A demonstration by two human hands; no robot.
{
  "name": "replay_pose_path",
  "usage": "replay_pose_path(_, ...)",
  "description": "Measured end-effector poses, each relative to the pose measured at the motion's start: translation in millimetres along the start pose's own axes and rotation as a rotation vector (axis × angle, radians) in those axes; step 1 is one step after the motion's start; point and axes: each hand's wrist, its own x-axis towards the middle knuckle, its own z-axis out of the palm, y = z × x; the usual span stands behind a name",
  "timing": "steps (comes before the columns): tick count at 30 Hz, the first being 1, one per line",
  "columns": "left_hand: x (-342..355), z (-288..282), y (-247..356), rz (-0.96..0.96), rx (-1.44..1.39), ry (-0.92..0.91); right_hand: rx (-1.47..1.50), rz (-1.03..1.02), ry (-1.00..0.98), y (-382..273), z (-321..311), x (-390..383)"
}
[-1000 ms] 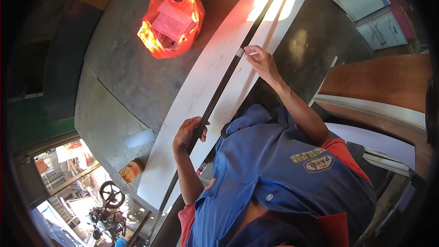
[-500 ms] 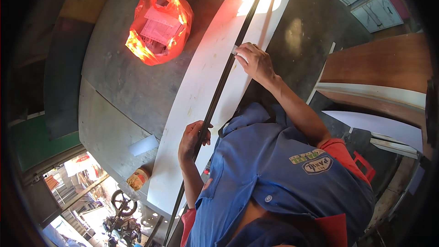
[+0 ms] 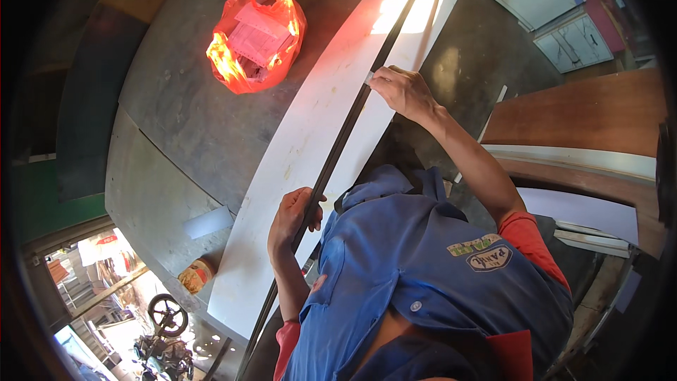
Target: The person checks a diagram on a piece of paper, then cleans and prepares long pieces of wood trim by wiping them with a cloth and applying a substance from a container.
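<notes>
A long, thin black strip (image 3: pixel 345 130) runs diagonally over a long white board (image 3: pixel 278 162). My left hand (image 3: pixel 290 219) curls round the strip's lower stretch, thumb on one side and fingertips showing on the other. Farther up, my right hand (image 3: pixel 403 92) pinches a small whitish piece (image 3: pixel 369 78) against the strip. Its fingers cover most of that piece, so I cannot tell its exact kind. The strip's near end passes beside my left forearm and its far end leaves the picture at the top.
A red plastic bag (image 3: pixel 296 21) holding papers stands on the grey work surface (image 3: pixel 176 127) beyond the board. Near the left end are a pale rectangular piece (image 3: pixel 209 223) and a jar (image 3: pixel 196 275). Brown panels (image 3: pixel 578 116) stand at right; a motorcycle (image 3: pixel 166 342) shows lower left.
The whole view has shifted and turned slightly. My right fingers have closed more tightly over the small whitish piece. My left hand keeps its hold on the strip.
</notes>
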Motion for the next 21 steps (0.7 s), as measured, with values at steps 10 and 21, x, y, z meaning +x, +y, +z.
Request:
replay_pose_path(10, -1.2, -2.6, -1.7, 0.029, 0.039, -0.067, 0.173, -0.043, -0.084, 10.1, -10.7, 24.6)
replay_pose_path(21, 11.3, -3.4, -39.2, 0.083, 0.052, 0.01, 0.539, 0.303, -0.217, 37.0, -15.0, 70.6)
